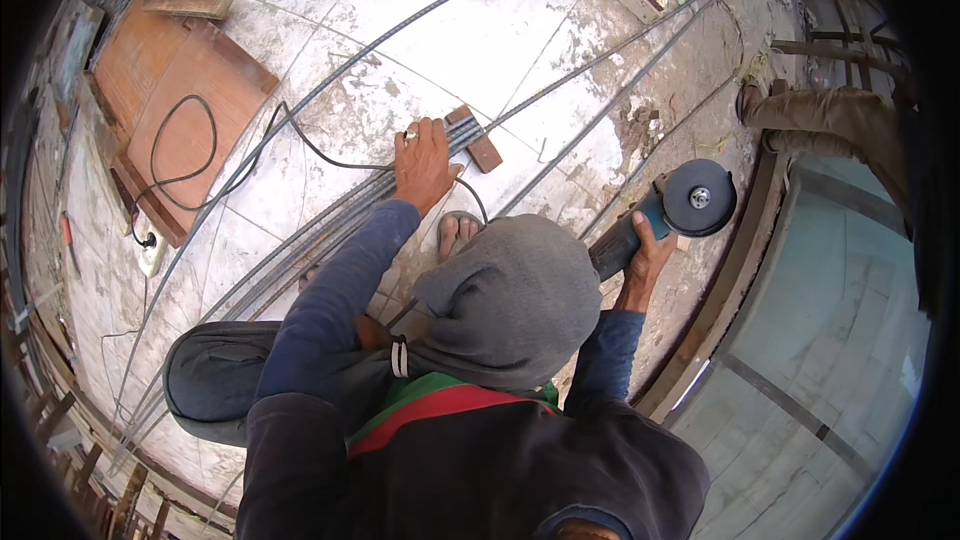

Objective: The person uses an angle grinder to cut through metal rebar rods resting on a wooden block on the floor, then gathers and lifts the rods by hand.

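My left hand point(424, 166) lies over a bundle of ribbed steel bars point(345, 208), fingers curled across it near its cut ends. Under those ends is a small brown wooden block point(478, 145). Off to the right, my right hand point(650, 255) grips the body of an angle grinder point(615, 245). Its dark round disc point(697, 196) faces up, held apart from the bars. A black cable point(335, 162) runs past my left hand. The grinder's switch is hidden.
Long bent steel bars point(400, 25) arc across the stained tile floor point(440, 55). At left, a cable reaches a white socket box point(150, 252) beside wooden panels point(160, 90). Another person's legs point(815, 118) stand at right, by a glass pane point(810, 310).
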The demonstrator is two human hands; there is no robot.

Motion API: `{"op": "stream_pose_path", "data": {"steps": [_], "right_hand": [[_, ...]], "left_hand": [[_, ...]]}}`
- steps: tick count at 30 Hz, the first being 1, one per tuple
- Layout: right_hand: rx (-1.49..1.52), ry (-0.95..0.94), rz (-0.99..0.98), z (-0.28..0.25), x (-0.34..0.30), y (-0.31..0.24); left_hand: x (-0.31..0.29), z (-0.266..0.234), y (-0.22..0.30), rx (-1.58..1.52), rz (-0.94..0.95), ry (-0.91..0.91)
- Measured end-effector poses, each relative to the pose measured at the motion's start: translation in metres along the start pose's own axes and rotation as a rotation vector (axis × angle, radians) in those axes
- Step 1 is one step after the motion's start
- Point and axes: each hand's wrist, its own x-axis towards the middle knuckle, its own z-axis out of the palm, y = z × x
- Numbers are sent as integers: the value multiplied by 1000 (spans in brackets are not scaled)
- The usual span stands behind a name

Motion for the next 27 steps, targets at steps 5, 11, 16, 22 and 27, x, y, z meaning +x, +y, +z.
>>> {"op": "stream_pose_path", "data": {"steps": [5,11,16,22,27], "right_hand": [[-84,-92,150,17,-32,15],[-109,-47,191,29,-35,8],[-89,-25,289,39,-36,-12],[-71,44,340,51,-43,-14],[-79,32,366,49,-42,-13]], "left_hand": [[2,51,5,-189,-338,-276],[1,71,-4,-166,-243,-169],[0,64,-3,-212,-284,-188],[2,59,-3,-226,-298,-212],[10,56,0,-214,-348,-287]]}}
